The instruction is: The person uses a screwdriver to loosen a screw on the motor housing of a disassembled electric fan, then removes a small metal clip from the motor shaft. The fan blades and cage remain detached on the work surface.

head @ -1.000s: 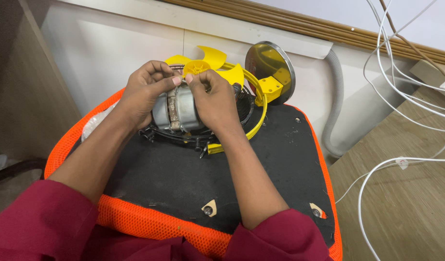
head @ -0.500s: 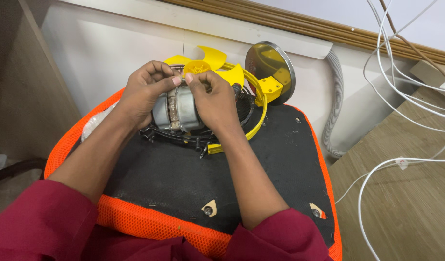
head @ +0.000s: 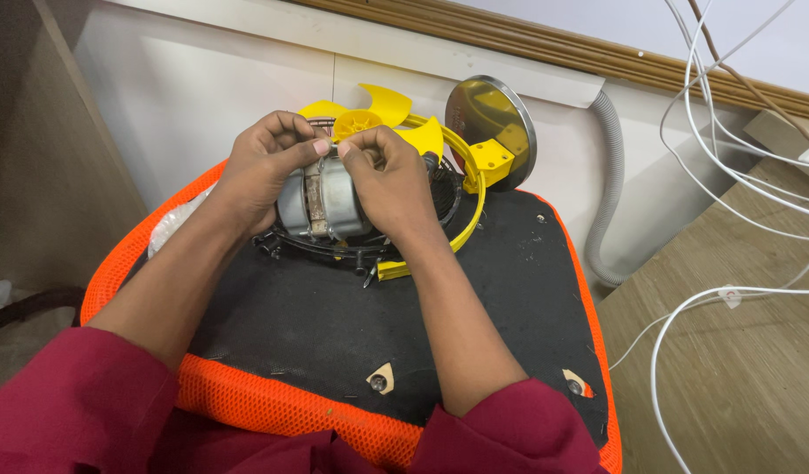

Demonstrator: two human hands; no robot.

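While the grey fan motor (head: 321,204) is gripped by both the left hand (head: 262,168) and right hand (head: 385,180), loose screws (head: 268,243) (just below the motor) could be knocked away.

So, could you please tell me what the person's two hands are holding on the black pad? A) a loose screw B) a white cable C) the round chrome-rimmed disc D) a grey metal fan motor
D: both the left hand and the right hand clasp the grey metal motor, which sits against the yellow fan blade, while the white cables lie untouched off to the side.
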